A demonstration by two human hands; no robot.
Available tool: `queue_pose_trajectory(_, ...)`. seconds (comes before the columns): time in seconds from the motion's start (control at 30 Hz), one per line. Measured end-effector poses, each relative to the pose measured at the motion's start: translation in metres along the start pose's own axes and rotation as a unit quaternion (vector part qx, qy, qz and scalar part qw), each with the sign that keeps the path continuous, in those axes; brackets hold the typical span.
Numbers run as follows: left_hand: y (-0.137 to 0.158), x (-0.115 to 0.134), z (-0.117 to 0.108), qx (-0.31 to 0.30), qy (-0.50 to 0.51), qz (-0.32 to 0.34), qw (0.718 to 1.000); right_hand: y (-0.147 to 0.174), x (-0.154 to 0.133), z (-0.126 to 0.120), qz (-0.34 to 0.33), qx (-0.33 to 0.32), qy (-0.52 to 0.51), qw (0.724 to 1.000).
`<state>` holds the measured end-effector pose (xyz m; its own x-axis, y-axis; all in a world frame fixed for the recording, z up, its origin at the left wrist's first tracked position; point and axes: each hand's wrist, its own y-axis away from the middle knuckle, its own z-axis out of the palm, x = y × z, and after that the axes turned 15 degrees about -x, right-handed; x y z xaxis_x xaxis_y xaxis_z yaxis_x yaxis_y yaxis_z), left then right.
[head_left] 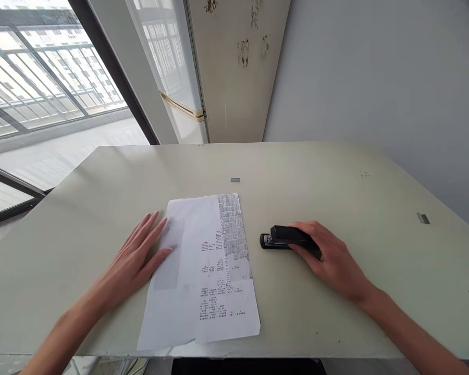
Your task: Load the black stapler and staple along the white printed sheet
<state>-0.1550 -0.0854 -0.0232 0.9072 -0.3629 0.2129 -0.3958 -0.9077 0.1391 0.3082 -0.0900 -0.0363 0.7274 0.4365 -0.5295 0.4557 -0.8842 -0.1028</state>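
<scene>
White printed paper (187, 307) lies on the table in front of me, its right edge covered by a dense column of staples or staple-like marks (232, 224). Flat at the paper's left edge rests my left hand (138, 255), fingers stretched out, thumb and fingertips touching the sheet. To the right of the paper, apart from it, a black stapler (279, 237) sits on the table with its front end pointing left. Wrapped over the stapler's rear half is my right hand (328, 255), fingers on top and thumb along the near side.
The pale table (316, 182) has a small grey strip (235, 179) beyond the paper and another grey piece (422, 218) far right. Behind the table stand a fridge (234, 94) and a grey wall (375, 78). A window (42, 67) is at the left.
</scene>
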Motion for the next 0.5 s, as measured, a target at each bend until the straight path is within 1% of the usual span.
queue_pose_trajectory(0.07, 0.004, -0.008, 0.005, 0.005, 0.008, -0.022, 1.0, -0.006, 0.003, -0.001, 0.004, 0.0, 0.003, 1.0)
queue_pose_trajectory(0.17, 0.005, -0.011, 0.01, 0.003, 0.022, -0.037, 0.999, -0.017, 0.007, -0.002, 0.016, 0.008, 0.01, 1.0)
queue_pose_trajectory(0.27, 0.003, -0.01, 0.009, -0.001, 0.026, -0.027, 0.999, -0.028, 0.012, -0.003, 0.026, 0.024, 0.018, 0.999)
queue_pose_trajectory(0.37, 0.001, -0.008, 0.008, 0.003, 0.02, -0.013, 1.0, -0.037, 0.015, -0.003, 0.031, 0.023, 0.019, 0.999)
queue_pose_trajectory(0.43, 0.001, -0.007, 0.008, 0.002, 0.016, -0.011, 1.0, -0.038, 0.013, -0.004, 0.031, 0.023, 0.03, 0.999)
queue_pose_trajectory(0.5, 0.002, -0.006, 0.008, -0.002, 0.014, -0.008, 1.0, -0.031, 0.005, -0.003, 0.025, 0.053, 0.059, 0.997)
